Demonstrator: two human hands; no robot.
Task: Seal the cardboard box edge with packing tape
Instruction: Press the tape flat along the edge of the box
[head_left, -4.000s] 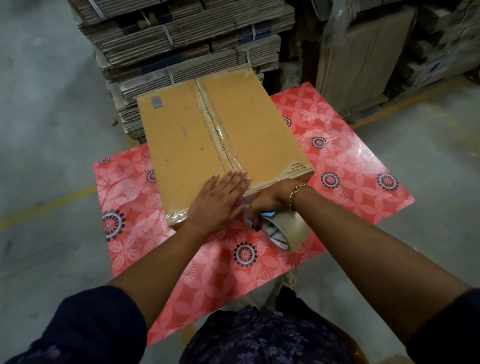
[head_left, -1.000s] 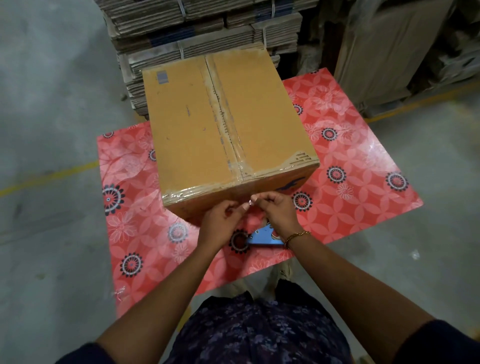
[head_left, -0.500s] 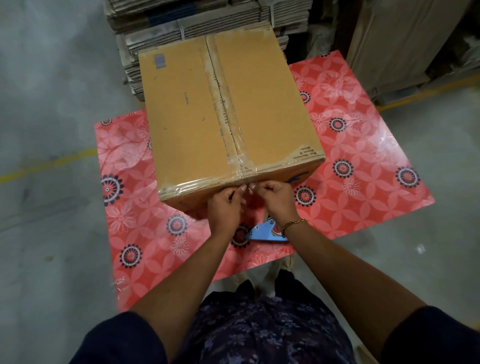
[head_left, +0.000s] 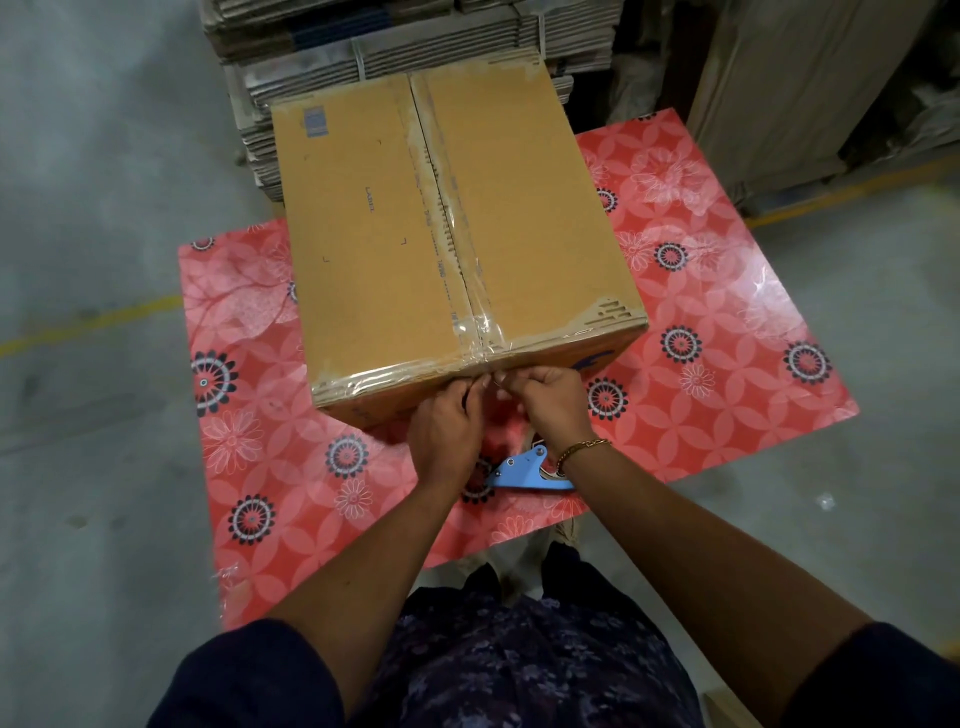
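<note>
A brown cardboard box (head_left: 374, 228) stands on a red flowered table (head_left: 727, 332). Clear tape runs down its middle seam and along its near top edge. My left hand (head_left: 447, 431) and my right hand (head_left: 553, 402) meet at the near face just below that edge, fingertips pinched together on a thin strip of tape. A blue tape dispenser (head_left: 524, 470) lies on the table behind my right wrist, partly hidden by it.
Bundled stacks of flat cardboard (head_left: 415, 41) rise behind the box. More cardboard sheets (head_left: 810, 88) lean at the right back. Grey concrete floor with a yellow line (head_left: 88, 322) surrounds the table.
Four seconds ago my right hand held the tape roll at the box edge; the dispenser now lies on the table. Both hands have moved up to the near edge, pinching tape.
</note>
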